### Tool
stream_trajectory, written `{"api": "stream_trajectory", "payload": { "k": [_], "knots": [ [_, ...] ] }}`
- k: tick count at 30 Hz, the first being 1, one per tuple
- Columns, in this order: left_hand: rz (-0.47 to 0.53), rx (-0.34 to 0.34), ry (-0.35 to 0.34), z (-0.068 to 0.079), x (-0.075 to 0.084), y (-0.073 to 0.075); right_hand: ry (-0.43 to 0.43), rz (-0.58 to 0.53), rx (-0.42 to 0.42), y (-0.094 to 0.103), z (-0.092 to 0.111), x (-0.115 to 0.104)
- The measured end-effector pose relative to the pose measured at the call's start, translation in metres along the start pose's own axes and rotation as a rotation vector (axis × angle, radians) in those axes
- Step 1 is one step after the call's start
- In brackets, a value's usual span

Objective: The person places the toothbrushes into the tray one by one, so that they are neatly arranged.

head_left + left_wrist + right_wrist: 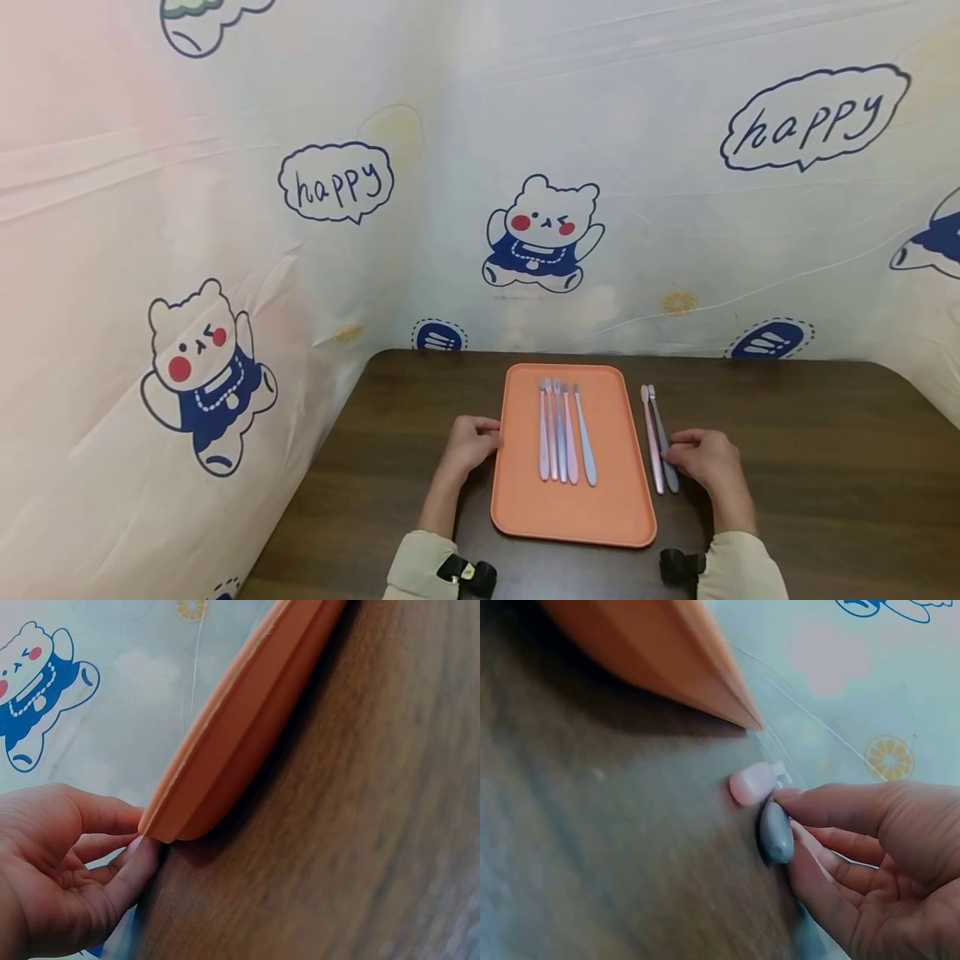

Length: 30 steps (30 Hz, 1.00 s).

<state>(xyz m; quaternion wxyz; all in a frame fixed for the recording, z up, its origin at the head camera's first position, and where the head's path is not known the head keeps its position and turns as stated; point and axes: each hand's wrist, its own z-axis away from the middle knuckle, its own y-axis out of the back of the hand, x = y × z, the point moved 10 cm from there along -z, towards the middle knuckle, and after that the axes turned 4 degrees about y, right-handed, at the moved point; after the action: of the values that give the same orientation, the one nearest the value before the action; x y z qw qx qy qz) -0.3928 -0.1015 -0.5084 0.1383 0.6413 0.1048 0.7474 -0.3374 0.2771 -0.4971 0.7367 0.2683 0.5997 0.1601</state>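
Note:
An orange tray (573, 512) lies on the table with several pastel toothbrushes (557, 450) side by side on it, heads pointing away; a light blue toothbrush (586, 442) lies slightly apart at their right. My left hand (471, 446) pinches the tray's left rim between thumb and fingers, as the left wrist view shows at the tray wall (225, 750). Right of the tray, a pink toothbrush (652, 442) lies beside a grey-blue toothbrush (663, 442). My right hand (705, 457) pinches the grey-blue handle (778, 834); the pink handle end (751, 784) sits close by.
The dark wooden table (840, 467) extends to both sides of the tray. A pale curtain (660, 208) printed with cartoon bears and the word "happy" hangs behind and to the left. Both wrists wear black straps with small cameras.

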Motion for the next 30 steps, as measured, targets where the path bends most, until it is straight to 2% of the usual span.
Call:
{"api": "stream_trajectory", "payload": {
  "k": [7,16,23,30],
  "knots": [
    [0.004,-0.006,0.004,0.000,-0.001,0.001,0.007,0.125,0.059,0.003,0.000,-0.003],
    [-0.003,-0.004,-0.003,-0.001,-0.002,0.000,-0.002,0.126,0.068,0.003,-0.001,-0.002],
    [0.002,-0.006,-0.003,0.000,-0.002,0.001,0.014,0.081,0.044,0.004,-0.004,0.002],
    [0.010,-0.005,-0.001,-0.001,-0.001,0.000,-0.020,-0.110,-0.020,0.000,-0.003,0.010]
  ]
}}
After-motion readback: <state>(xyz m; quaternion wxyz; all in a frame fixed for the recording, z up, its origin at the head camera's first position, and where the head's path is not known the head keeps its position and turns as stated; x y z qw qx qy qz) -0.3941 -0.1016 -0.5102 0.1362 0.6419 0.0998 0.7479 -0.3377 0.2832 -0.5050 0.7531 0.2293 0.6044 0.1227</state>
